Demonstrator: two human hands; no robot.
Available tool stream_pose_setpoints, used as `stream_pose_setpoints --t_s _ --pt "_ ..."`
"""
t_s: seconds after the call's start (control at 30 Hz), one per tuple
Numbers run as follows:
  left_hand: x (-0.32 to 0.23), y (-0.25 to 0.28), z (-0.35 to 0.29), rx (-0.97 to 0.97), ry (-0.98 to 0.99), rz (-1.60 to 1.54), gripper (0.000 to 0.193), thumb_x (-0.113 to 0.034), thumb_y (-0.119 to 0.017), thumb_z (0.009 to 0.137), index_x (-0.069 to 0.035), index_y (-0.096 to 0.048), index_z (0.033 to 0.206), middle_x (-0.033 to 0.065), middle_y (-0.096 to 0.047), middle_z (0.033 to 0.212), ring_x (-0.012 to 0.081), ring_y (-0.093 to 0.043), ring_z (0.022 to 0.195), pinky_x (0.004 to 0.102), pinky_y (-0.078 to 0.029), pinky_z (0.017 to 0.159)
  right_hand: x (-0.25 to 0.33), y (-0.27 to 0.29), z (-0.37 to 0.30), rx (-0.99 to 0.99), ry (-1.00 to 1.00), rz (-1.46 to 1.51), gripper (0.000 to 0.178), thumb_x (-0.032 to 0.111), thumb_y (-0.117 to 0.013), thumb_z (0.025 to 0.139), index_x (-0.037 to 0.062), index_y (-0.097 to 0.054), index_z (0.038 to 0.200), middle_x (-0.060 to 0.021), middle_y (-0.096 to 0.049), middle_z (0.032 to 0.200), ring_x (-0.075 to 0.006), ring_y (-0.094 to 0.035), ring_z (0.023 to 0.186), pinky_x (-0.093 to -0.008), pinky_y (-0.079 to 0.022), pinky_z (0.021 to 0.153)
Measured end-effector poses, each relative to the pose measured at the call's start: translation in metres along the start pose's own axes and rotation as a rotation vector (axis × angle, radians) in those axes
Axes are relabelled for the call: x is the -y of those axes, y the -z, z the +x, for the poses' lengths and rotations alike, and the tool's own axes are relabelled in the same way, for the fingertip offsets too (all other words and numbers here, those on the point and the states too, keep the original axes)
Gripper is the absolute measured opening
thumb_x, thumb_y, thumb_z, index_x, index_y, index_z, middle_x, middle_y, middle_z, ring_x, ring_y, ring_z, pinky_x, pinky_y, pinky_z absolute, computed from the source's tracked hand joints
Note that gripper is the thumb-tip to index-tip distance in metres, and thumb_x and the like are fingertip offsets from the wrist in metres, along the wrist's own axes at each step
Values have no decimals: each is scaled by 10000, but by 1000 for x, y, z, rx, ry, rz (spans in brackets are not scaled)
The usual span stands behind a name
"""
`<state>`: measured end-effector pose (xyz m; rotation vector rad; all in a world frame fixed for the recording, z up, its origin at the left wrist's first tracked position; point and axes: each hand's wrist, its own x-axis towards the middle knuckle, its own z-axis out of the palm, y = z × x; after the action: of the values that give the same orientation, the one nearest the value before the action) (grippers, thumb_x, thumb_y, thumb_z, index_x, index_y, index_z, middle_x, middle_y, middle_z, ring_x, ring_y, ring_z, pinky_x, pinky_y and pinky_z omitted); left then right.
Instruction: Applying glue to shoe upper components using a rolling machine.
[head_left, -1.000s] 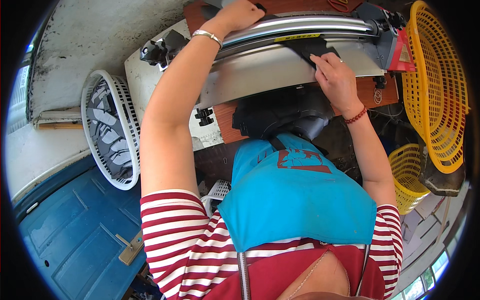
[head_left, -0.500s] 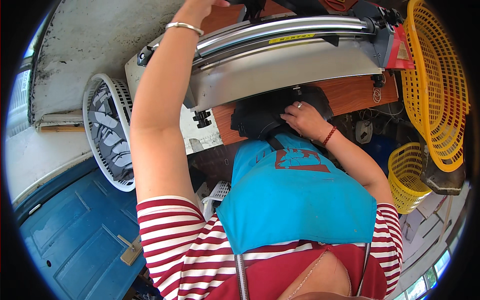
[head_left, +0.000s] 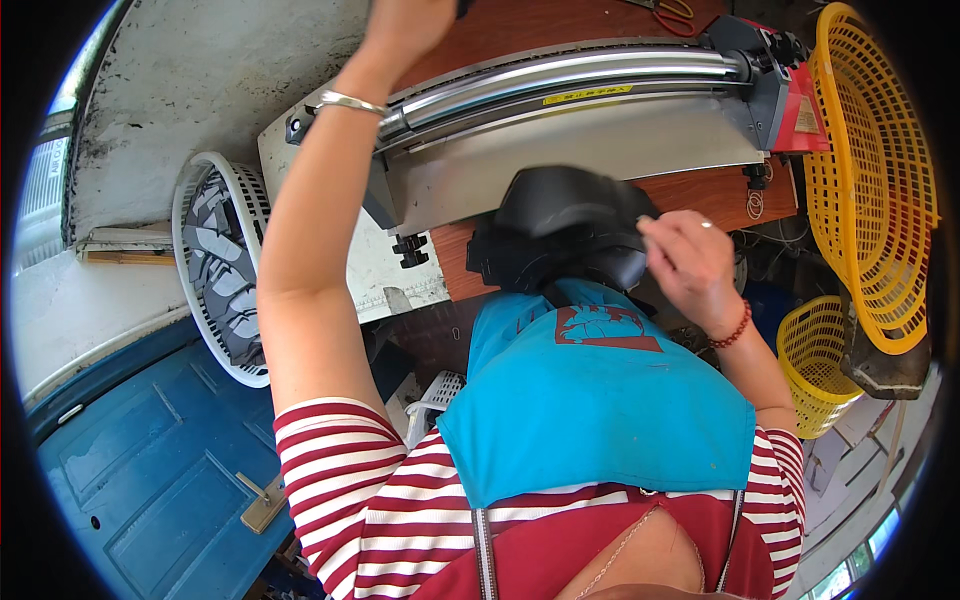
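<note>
My left hand (head_left: 412, 28) reaches past the far side of a roller machine (head_left: 570, 75) with a shiny metal cylinder and a sloping metal plate. The picture's top edge cuts off its blurred fingers, and a sliver of something dark shows beside them. Close to my body, a stack of black sheet pieces (head_left: 500, 255) lies at the table's near edge, by the lap of my blue apron (head_left: 600, 400). One black sheet piece (head_left: 565, 200) arches up from the stack, smeared by motion. My right hand (head_left: 692, 262) is closed, with thumb and fingertips pinched at its right edge.
Left of the machine stands a white basket (head_left: 262, 195) holding grey and black cut pieces. A big yellow basket (head_left: 832, 190) and a smaller yellow basket (head_left: 815, 400) are at the right. Red-handled scissors (head_left: 678, 18) lie behind the machine. A blue door (head_left: 170, 450) is at lower left.
My right hand has moved right and lifted from the stack, and a black sheet piece has bent upward. The black pieces by my left hand over the roller have mostly gone from view.
</note>
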<state>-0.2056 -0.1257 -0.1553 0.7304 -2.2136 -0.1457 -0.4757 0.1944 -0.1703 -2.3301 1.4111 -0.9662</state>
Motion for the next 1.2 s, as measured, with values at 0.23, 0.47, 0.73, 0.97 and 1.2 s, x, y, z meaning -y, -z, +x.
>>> stream_pose_setpoints --t_s 0.23,0.47,0.73,0.97,1.2 --pt "-20 -72 -16 741 315 7 321 -192 -494 935 -82 -789 998 171 -750 956 366 -695 934 451 -530 876 -47 -37 45 -89 -68 -330 202 43 -742 824 63 -723 1025 -67 -642 888 -264 -655 753 -371 -531 636" --pt "-17 -58 1 689 557 -68 272 -111 -735 845 34 -704 1073 204 -687 873 303 -647 685 419 -550 675 -27 -95 -22 301 68 -2 328 136 -773 806 55 -688 1113 -77 -644 982 -266 -663 854 -366 -566 742" --pt "-28 -12 37 178 1084 -696 390 -97 -658 895 -7 -575 1265 136 -626 1116 249 -621 952 333 -566 507 -56 -137 -52 358 119 -61 242 147 -678 849 62 -740 1068 -78 -658 992 -268 -651 932 -388 -556 809" --pt "-67 52 49 -153 910 -732 676 60 -524 908 -175 -479 1541 184 -595 1374 246 -629 877 347 -586 507 -39 -111 -39 254 120 -1 204 101 -702 819 65 -742 1016 -72 -661 926 -268 -655 856 -384 -552 759" --pt "-33 22 16 47 475 -386 311 24 -558 944 -44 -754 1177 148 -711 1096 203 -690 778 301 -603 572 4 2 0 -45 -4 -256 233 30 -747 785 63 -690 1008 -59 -641 912 -263 -652 785 -368 -530 643"
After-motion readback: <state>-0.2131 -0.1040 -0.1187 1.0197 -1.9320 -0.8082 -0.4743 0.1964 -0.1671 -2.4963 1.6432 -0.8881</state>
